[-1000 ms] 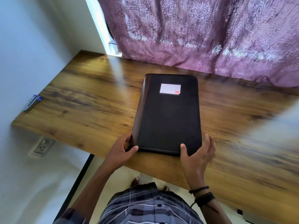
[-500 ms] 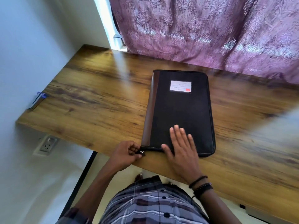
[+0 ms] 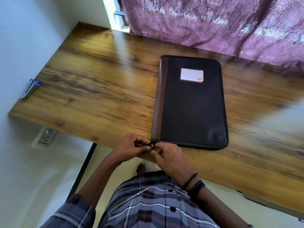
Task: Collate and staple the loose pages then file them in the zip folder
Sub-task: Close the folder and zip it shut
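Black folder lies closed on table by its near edge; right hand has left the cover, now curled at the near-left corner, grip unclear, beside left hand pinching zip pull, so unzipping looks imminent, no pages visible.

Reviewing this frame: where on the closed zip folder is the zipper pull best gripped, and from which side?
Pinch the small metal zipper pull by its tab, coming from the near edge of the table. The zip folder lies flat and closed, and the pull sticks out at its near-left corner, beside the brown spine, where the left hand and right hand meet.
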`<act>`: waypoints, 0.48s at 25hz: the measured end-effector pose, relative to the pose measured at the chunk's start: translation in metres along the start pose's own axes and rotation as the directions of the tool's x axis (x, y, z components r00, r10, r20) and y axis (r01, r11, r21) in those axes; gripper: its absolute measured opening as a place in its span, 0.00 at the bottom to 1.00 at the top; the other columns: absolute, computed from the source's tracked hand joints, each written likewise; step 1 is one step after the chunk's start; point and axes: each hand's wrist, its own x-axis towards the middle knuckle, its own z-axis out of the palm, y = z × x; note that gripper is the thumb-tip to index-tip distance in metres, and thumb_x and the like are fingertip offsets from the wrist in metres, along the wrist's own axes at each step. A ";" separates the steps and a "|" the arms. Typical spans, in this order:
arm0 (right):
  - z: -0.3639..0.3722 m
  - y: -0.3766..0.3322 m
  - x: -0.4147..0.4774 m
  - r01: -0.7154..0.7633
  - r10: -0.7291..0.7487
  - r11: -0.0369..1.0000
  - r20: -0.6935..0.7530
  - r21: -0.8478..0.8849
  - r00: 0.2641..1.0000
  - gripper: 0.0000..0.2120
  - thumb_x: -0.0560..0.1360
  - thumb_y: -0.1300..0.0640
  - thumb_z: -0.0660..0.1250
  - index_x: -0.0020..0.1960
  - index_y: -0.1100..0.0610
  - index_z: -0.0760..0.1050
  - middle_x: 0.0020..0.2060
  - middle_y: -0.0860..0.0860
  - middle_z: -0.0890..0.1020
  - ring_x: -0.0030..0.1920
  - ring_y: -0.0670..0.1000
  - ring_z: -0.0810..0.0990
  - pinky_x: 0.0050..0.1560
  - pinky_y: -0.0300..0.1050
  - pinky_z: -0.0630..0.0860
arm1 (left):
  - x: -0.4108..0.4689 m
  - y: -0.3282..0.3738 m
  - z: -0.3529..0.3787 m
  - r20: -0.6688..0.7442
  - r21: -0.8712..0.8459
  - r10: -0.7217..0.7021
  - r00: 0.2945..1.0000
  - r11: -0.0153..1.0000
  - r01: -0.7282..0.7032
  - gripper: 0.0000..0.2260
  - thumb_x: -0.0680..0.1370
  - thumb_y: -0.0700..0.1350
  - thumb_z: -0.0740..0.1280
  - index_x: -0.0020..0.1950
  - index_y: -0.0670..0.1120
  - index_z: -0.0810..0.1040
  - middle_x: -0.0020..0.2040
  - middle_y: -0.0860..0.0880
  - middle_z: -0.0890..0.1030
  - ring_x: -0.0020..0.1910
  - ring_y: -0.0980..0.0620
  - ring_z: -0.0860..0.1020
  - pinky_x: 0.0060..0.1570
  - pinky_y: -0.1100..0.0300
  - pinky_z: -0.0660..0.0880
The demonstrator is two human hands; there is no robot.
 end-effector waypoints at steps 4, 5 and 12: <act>0.016 -0.002 0.001 -0.085 0.087 0.996 -0.132 0.023 0.987 0.09 0.79 0.47 0.64 0.51 0.51 0.79 0.43 0.46 0.83 0.43 0.48 0.80 0.43 0.48 0.78 | 0.000 -0.003 -0.005 0.010 -0.036 0.002 1.000 0.999 -0.002 0.07 0.72 0.38 0.74 0.49 0.44 0.86 0.45 0.48 0.85 0.48 0.47 0.82 0.50 0.55 0.78; 0.017 -0.003 0.001 -0.095 0.100 0.995 -0.145 0.039 0.984 0.09 0.78 0.47 0.65 0.50 0.50 0.79 0.43 0.46 0.83 0.43 0.48 0.80 0.43 0.48 0.78 | -0.001 -0.003 -0.005 0.007 -0.043 -0.001 1.000 0.999 0.002 0.07 0.72 0.37 0.74 0.49 0.44 0.86 0.45 0.47 0.85 0.48 0.47 0.82 0.50 0.55 0.78; 0.014 0.003 -0.005 -0.045 0.057 0.995 -0.135 0.093 0.989 0.10 0.77 0.57 0.62 0.39 0.52 0.63 0.30 0.47 0.70 0.30 0.47 0.65 0.31 0.40 0.60 | -0.004 -0.003 -0.008 -0.063 -0.063 0.027 0.998 0.998 -0.031 0.06 0.73 0.35 0.72 0.47 0.44 0.85 0.44 0.45 0.85 0.43 0.51 0.82 0.43 0.58 0.79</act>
